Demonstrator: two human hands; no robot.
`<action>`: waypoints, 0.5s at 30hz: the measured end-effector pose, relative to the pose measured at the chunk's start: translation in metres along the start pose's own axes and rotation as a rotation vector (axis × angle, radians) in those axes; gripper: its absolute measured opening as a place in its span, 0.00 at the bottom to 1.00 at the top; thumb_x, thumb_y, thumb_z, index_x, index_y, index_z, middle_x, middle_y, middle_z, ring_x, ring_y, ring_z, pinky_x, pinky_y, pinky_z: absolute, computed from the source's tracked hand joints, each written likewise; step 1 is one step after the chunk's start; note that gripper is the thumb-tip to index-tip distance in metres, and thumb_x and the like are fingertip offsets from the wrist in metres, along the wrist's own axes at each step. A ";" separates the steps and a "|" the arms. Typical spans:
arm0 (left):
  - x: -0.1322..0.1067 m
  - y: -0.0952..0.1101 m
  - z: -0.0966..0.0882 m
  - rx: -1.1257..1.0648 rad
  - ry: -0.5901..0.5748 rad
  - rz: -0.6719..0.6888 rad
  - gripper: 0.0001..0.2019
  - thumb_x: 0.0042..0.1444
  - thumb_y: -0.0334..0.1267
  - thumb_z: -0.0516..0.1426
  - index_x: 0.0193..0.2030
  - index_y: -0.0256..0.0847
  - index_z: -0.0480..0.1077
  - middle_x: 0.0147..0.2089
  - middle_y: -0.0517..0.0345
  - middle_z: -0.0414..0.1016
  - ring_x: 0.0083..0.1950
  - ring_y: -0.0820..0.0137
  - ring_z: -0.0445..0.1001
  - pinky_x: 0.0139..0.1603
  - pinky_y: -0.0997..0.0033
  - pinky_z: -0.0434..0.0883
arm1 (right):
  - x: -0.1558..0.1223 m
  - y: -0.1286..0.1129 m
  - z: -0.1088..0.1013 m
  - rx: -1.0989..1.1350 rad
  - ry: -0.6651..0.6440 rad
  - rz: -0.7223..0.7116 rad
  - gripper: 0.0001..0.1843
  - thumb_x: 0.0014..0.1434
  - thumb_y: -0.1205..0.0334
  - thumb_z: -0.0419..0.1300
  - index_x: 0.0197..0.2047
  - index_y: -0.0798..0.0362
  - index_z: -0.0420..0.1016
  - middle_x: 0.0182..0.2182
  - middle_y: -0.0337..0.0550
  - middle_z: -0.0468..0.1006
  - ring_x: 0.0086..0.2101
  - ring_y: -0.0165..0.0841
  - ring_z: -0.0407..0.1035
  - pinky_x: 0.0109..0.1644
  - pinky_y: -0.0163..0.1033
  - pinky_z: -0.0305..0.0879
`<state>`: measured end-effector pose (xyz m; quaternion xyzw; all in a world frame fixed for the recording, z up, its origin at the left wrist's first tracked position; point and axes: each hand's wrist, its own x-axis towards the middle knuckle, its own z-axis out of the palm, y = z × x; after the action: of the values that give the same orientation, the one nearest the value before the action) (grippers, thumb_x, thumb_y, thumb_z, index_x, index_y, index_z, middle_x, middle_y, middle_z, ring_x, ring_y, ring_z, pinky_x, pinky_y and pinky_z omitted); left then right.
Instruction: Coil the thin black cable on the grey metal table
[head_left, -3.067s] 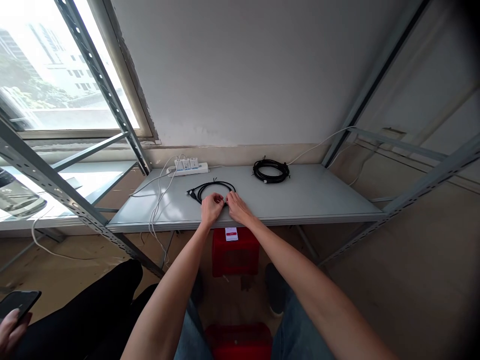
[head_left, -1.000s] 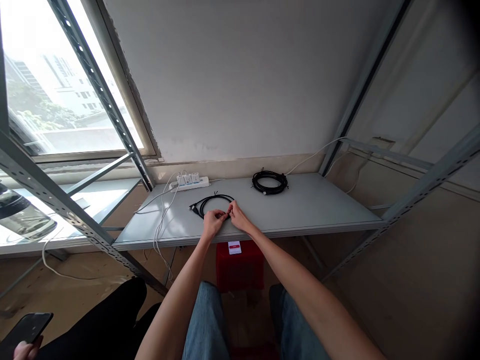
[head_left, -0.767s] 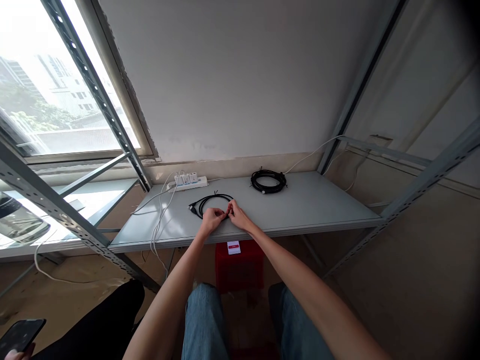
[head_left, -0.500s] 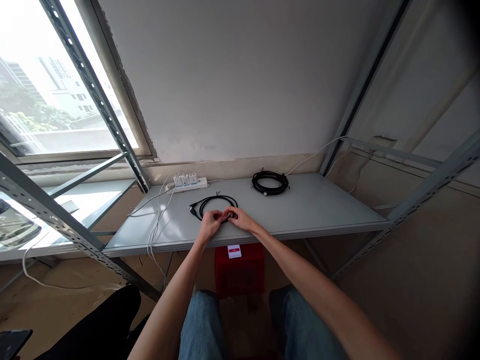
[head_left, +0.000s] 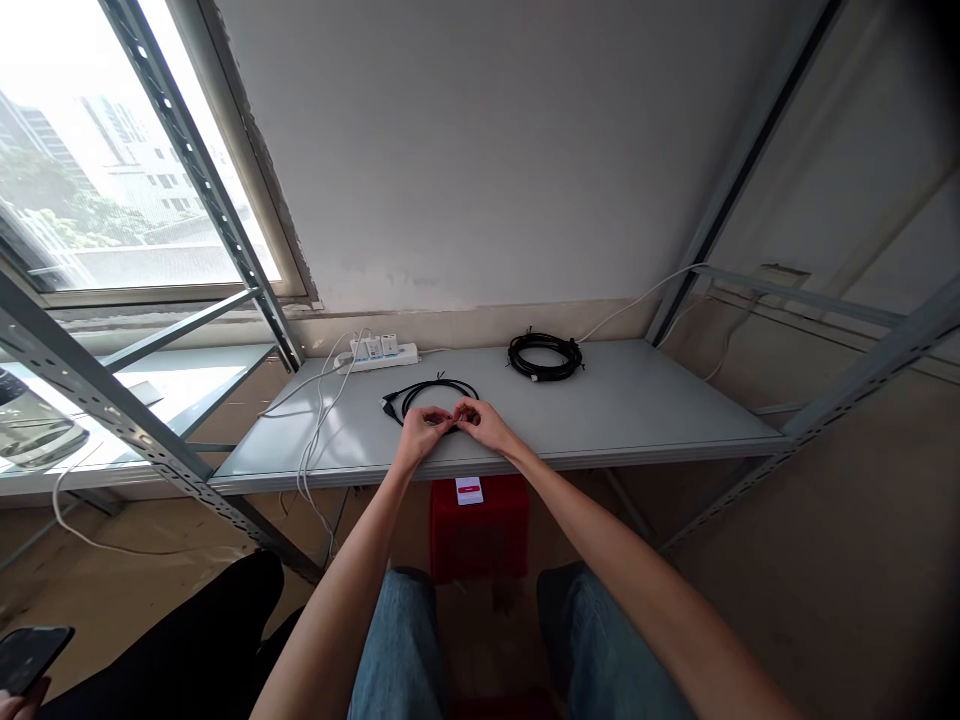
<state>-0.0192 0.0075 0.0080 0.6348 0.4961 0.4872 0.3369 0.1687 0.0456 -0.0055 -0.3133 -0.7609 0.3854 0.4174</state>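
Note:
A black cable coiled into a loop (head_left: 433,389) lies on the grey metal shelf (head_left: 630,410) in front of me. My left hand (head_left: 421,430) and my right hand (head_left: 484,423) meet at the near side of the loop, fingertips pinching it together. What exactly sits between the fingertips is too small to make out. A second, thicker black cable coil (head_left: 544,355) rests farther back toward the wall, apart from both hands.
A white power strip (head_left: 377,353) with plugs sits at the back left, its white cords (head_left: 313,425) trailing over the shelf's front edge. A red crate (head_left: 471,525) stands under the shelf. Another person's dark-clothed leg and phone (head_left: 30,655) are at the lower left.
Both hands have stayed pinched together on the near side of the looped cable, with only small finger movements. The view has shifted slightly.

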 end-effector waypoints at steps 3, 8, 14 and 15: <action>0.001 -0.004 -0.001 -0.006 -0.004 0.006 0.11 0.50 0.44 0.67 0.33 0.38 0.82 0.35 0.49 0.84 0.40 0.61 0.80 0.45 0.63 0.75 | 0.000 0.000 -0.002 -0.049 -0.004 -0.022 0.08 0.60 0.62 0.62 0.36 0.52 0.83 0.39 0.45 0.82 0.36 0.33 0.73 0.41 0.38 0.66; 0.003 -0.009 -0.004 -0.036 -0.020 0.011 0.08 0.50 0.41 0.65 0.34 0.39 0.82 0.36 0.50 0.84 0.41 0.60 0.80 0.47 0.61 0.74 | -0.001 0.003 -0.001 -0.091 -0.021 -0.044 0.14 0.63 0.70 0.59 0.37 0.51 0.88 0.42 0.46 0.84 0.41 0.35 0.78 0.46 0.39 0.71; 0.004 -0.010 -0.006 -0.027 -0.017 0.058 0.07 0.51 0.40 0.62 0.32 0.39 0.80 0.35 0.52 0.83 0.41 0.62 0.78 0.47 0.63 0.73 | -0.004 -0.009 0.003 -0.547 -0.167 -0.257 0.25 0.65 0.81 0.52 0.49 0.51 0.88 0.49 0.47 0.84 0.49 0.36 0.76 0.59 0.43 0.70; 0.004 -0.009 -0.006 -0.018 -0.014 0.062 0.07 0.51 0.39 0.62 0.32 0.39 0.79 0.35 0.52 0.82 0.40 0.63 0.78 0.47 0.63 0.73 | -0.004 -0.012 0.002 -0.640 -0.219 -0.300 0.26 0.64 0.81 0.52 0.51 0.51 0.86 0.50 0.48 0.84 0.50 0.36 0.75 0.58 0.43 0.71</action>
<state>-0.0275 0.0132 0.0024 0.6501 0.4693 0.4977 0.3308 0.1672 0.0358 0.0023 -0.2700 -0.9206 0.0938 0.2662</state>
